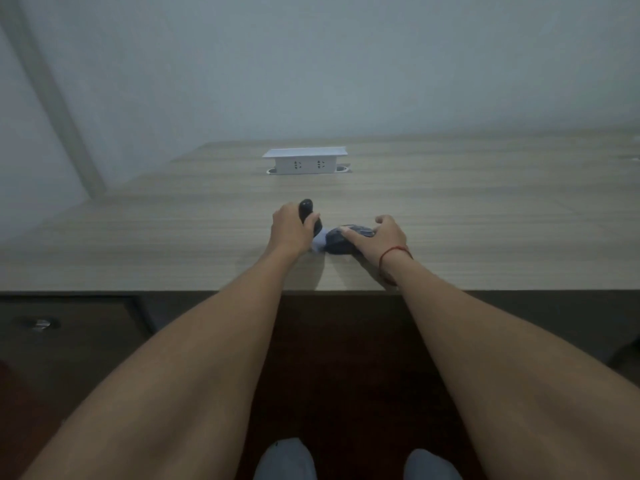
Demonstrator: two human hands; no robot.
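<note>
**Step in hand: holding two dark parts at a cloth, near the front of the desk.**

1. Position. The work lies on the desk (450,209), centre, well short of the socket box (306,162) at the back.
2. Left hand (291,232). The fingers are curled round a black piece (307,206). Its glossy rounded end stands clear above the knuckles and tilts away from the person. The grip is closed and firm.
3. Right hand (379,237). It lies over a dark body (339,244), low and rounded, which rests on the desk. The thumb and fingers wrap its top and far side and hold it down. A red bracelet (394,252) circles this wrist.
4. Cloth (320,241). A pale blue cloth sits between the hands, touching both dark parts. Whether it wraps the black piece cannot be told.
5. Identity. The dim light hides what the two dark parts are and whether they join.

**Judgement.** The step is probably wiping or fitting: one hand steadies and the other works.

**Next move calls for:**
- holding the dark body flat so that it does not slide on the smooth wood;
- guiding the black piece with the left wrist, not with the arm;
- keeping the cloth trapped between the parts.

A drawer knob (40,323) shows below the desk edge, at the left.
</note>
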